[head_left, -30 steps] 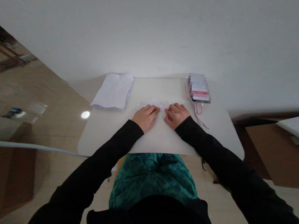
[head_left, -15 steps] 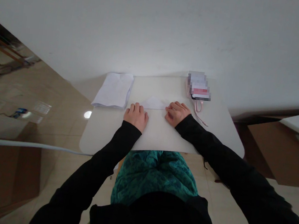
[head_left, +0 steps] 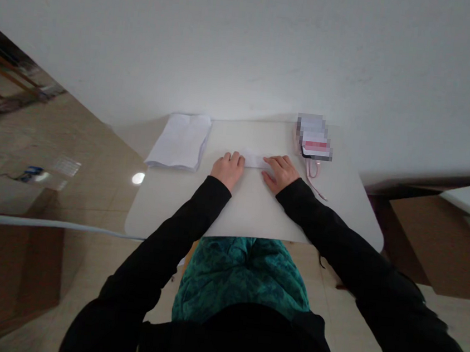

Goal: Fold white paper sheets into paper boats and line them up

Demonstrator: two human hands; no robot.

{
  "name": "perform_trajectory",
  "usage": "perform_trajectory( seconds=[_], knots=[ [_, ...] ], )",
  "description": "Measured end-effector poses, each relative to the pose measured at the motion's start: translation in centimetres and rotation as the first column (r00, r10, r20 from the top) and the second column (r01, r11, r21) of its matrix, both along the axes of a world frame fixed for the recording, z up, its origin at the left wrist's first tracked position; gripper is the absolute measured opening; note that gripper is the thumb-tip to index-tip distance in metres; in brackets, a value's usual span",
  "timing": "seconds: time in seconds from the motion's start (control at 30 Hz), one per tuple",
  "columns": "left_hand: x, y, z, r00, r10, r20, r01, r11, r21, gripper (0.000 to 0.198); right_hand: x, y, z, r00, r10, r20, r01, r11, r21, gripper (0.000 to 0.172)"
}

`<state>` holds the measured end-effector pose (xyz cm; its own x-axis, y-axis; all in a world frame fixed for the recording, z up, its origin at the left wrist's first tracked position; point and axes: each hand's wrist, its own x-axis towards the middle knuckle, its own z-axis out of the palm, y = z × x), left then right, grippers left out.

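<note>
A small piece of folded white paper (head_left: 255, 162) lies on the white table (head_left: 252, 211) between my hands. My left hand (head_left: 228, 169) is closed over the paper's left end, its fingers curled and hiding that part. At the other end, my right hand (head_left: 281, 172) rests with thumb and forefinger apart. The right fingertips touch or nearly touch the paper's edge; the exact contact is too small to tell.
A stack of white paper (head_left: 180, 139) lies at the table's back left. Back right is a blurred-out item (head_left: 312, 136) with a pink strap (head_left: 313, 170). A wall (head_left: 248, 48) rises behind the table. Cardboard boxes (head_left: 442, 242) stand on the floor at both sides.
My left hand has shifted right and slightly away from me, along the paper. My right thumb and forefinger have spread. The paper's peaked shape now looks like a narrow strip.
</note>
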<state>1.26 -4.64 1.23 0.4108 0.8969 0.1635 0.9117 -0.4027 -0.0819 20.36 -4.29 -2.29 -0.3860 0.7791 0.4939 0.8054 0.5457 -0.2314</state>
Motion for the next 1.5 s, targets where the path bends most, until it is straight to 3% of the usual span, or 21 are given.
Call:
perform_trajectory(
  seconds=[0.2, 0.3, 0.37, 0.43, 0.5, 0.57, 0.63, 0.7, 0.83, 0.93, 1.13, 1.23, 1.33, 1.5],
  knots=[
    [-0.6, 0.0, 0.0, 0.993, -0.034, 0.116, 0.019, 0.992, 0.127, 0.043, -0.2, 2.6, 1.1, 0.987, -0.026, 0.16, 0.014, 0.997, 0.076, 0.025],
    [-1.0, 0.7, 0.4, 0.974, -0.054, 0.222, 0.011, 0.982, 0.19, 0.028, -0.9, 2.9, 2.3, 0.996, 0.038, 0.08, -0.05, 0.987, 0.155, 0.025],
    [-1.0, 1.5, 0.5, 0.911, -0.05, 0.41, -0.04, 0.977, 0.208, 0.022, -1.5, 2.6, 3.2, 0.996, 0.075, -0.049, -0.064, 0.98, 0.188, 0.022],
    [-0.8, 2.3, 0.3, 0.719, -0.03, 0.694, -0.094, 0.986, 0.14, 0.02, -2.3, 2.3, 3.8, 0.965, 0.023, -0.26, 0.027, 0.982, 0.188, 0.024],
    [-0.5, 2.8, 0.0, 0.398, 0.047, 0.916, -0.06, 0.998, -0.025, 0.023, -3.1, 2.1, 3.9, 0.874, -0.032, -0.484, 0.109, 0.985, 0.132, 0.035],
    [0.0, 2.9, -0.3, 0.12, 0.164, 0.979, 0.034, 0.985, -0.169, 0.029, -3.8, 2.2, 3.4, 0.729, -0.077, -0.68, 0.118, 0.993, 0.015, 0.042],
    [0.4, 2.7, -0.5, -0.04, 0.242, 0.97, 0.086, 0.968, -0.238, 0.034, -4.1, 2.5, 2.5, 0.613, -0.09, -0.785, -0.02, 0.991, -0.129, 0.043],
    [0.6, 2.5, -0.5, -0.115, 0.266, 0.957, 0.095, 0.962, -0.256, 0.037, -4.3, 2.8, 1.7, 0.529, -0.092, -0.843, -0.176, 0.961, -0.215, 0.037],
    [0.5, 2.6, -0.3, -0.113, 0.281, 0.953, 0.113, 0.957, -0.269, 0.036, -4.0, 3.0, 1.2, 0.419, -0.116, -0.9, -0.277, 0.928, -0.249, 0.03],
    [-0.1, 3.1, 0.1, -0.097, 0.277, 0.956, 0.07, 0.96, -0.271, 0.039, -3.4, 3.5, 1.4, 0.383, -0.128, -0.915, -0.316, 0.912, -0.26, 0.028],
    [-1.6, 3.7, 1.2, 0.02, 0.188, 0.982, -0.005, 0.982, -0.188, 0.047, -1.7, 4.3, 2.4, 0.44, -0.085, -0.894, -0.314, 0.918, -0.242, 0.021],
    [-2.3, 3.6, 1.7, 0.088, 0.184, 0.979, 0.065, 0.98, -0.19, 0.04, -1.1, 4.4, 2.7, 0.48, -0.03, -0.877, -0.323, 0.923, -0.208, 0.017],
    [-2.6, 3.5, 1.9, 0.163, 0.251, 0.954, 0.222, 0.933, -0.284, 0.031, -0.8, 4.6, 2.5, 0.516, -0.019, -0.857, -0.33, 0.918, -0.219, 0.016],
    [-2.9, 3.6, 1.5, 0.301, 0.391, 0.87, 0.415, 0.767, -0.489, 0.039, -0.3, 5.0, 2.1, 0.591, -0.053, -0.805, -0.284, 0.92, -0.269, 0.02]
  ],
)
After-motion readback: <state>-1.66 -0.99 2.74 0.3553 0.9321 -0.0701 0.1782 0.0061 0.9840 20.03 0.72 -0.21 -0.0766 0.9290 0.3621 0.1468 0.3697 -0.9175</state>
